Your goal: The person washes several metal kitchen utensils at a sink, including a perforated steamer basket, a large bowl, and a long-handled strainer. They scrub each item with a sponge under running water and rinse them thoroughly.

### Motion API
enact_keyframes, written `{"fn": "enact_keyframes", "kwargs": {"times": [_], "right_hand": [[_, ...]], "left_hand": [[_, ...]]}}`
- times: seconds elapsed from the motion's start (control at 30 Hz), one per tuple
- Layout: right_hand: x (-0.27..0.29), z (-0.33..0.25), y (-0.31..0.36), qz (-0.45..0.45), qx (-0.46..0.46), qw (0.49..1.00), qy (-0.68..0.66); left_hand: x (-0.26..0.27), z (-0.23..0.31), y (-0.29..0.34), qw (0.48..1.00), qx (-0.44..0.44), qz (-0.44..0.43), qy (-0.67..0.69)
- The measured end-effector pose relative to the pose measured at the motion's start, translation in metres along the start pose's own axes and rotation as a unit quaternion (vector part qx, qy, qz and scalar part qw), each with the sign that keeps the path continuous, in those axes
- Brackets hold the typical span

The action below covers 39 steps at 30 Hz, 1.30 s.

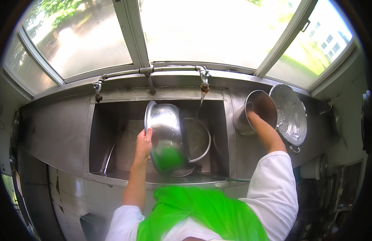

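Note:
My left hand (144, 140) grips the rim of a large shiny metal basin (166, 128), tipped on its side over the sink. The green of my apron reflects in the basin's wall. Over on the right counter, my right hand (252, 117) reaches into the mouth of a tall metal pot (243, 120), which leans to one side. That pot's wall hides most of my fingers, so what they touch inside cannot be seen. Beside the basin, a round metal vessel (209, 141) with a pale rim sits in the sink, partly covered, as water (201, 105) runs down toward it.
A wide pan (292, 116) with handles stands tilted behind the tall pot. Two taps, one left (98, 91) and one running (204, 82), hang from a pipe along the windows. The sink's front edge (162, 185) lies before me, with a thin hose (238, 179) along it.

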State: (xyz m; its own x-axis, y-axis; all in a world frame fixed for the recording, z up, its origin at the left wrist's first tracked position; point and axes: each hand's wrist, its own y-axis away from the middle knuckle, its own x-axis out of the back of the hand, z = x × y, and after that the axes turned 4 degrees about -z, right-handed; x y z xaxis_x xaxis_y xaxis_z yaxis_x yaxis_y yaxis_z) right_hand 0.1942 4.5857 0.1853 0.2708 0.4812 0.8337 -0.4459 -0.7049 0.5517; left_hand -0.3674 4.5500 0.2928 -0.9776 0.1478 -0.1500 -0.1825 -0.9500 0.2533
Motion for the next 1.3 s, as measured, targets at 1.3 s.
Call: {"fn": "enact_keyframes", "kwargs": {"times": [1.3], "right_hand": [[-0.163,-0.188,0.214,-0.265,0.068,0.522,-0.808]], "left_hand": [[0.021,0.010,0.021,0.923,-0.035,0.084,0.374]]}}
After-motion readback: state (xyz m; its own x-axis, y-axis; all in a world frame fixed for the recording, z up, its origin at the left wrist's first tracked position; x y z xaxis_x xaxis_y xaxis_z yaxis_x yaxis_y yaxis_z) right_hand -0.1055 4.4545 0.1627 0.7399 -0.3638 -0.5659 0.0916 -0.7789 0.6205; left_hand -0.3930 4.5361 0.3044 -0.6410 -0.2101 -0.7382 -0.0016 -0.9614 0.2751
